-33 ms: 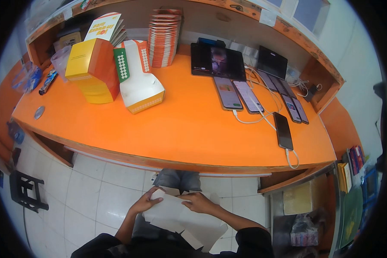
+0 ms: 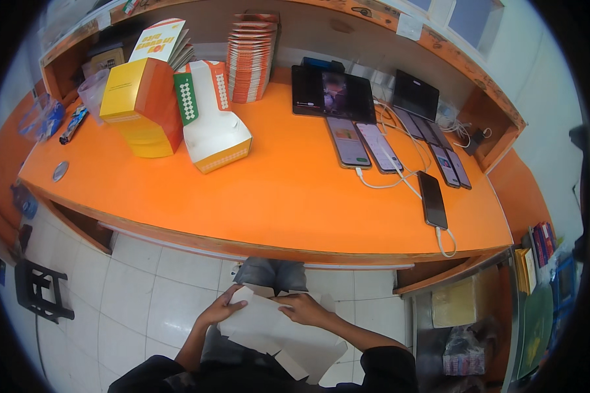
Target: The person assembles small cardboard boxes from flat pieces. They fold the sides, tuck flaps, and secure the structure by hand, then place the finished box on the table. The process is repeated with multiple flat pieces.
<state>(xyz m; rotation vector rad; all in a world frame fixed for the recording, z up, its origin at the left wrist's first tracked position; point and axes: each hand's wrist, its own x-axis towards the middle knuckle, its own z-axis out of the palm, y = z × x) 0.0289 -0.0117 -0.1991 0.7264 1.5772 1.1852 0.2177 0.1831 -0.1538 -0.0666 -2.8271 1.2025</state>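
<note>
On my lap lies a pale, flat cardboard box blank (image 2: 259,327) with cut flaps, its plain side up. My left hand (image 2: 223,308) grips its far left edge, the thumb lying on top. At the far right edge, the fingers of my right hand (image 2: 303,309) are closed on a flap. Part of the blank's far side is hidden by my hands. On the desk (image 2: 242,203) stands an open folded box (image 2: 217,143), white inside with green and orange edges. Beside it is a nested stack of yellow and orange boxes (image 2: 137,111).
A tall stack of folded cartons (image 2: 250,59) stands at the back. To the right lie a tablet (image 2: 308,92), several phones (image 2: 347,144) and white charging cables (image 2: 392,187). A black stool (image 2: 42,288) is on the tiled floor at left; an open shelf (image 2: 459,308) stands at right.
</note>
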